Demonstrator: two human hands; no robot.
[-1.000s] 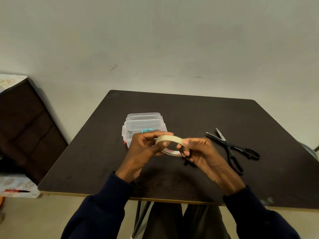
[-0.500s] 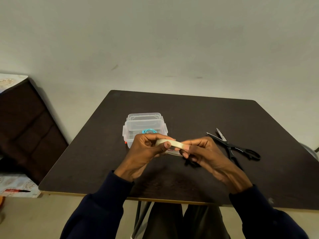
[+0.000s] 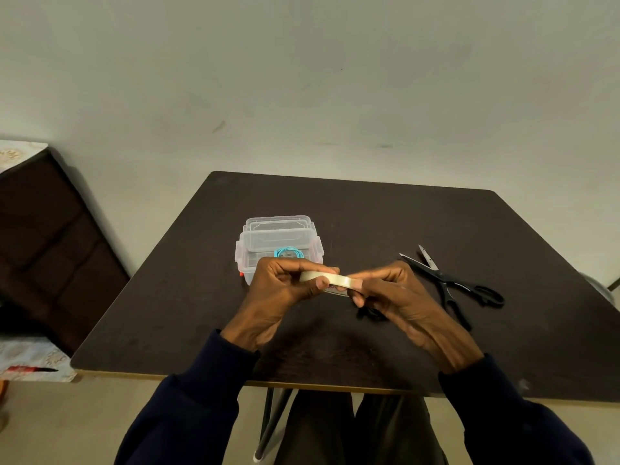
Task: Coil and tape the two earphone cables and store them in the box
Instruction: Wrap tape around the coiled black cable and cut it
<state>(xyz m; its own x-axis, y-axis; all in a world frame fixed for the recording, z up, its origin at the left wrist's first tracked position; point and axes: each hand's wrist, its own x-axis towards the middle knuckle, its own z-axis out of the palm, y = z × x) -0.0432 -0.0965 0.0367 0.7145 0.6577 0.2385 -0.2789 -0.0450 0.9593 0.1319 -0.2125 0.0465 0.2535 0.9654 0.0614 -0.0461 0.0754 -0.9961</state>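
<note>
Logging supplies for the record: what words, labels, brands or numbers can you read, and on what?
Red print inside the tape roll, held by the left hand and right hand: too blurred to read.
No text visible on the clear plastic box or the scissors.

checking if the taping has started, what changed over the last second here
The cream roll of tape tipped from showing its open ring to almost edge-on to the camera. The left hand and right hand both kept gripping it, the right hand's fingers reaching further over its top. No strip visibly pulled free. The clear plastic box, the coiled blue cable inside it and the black scissors stayed put.
</note>
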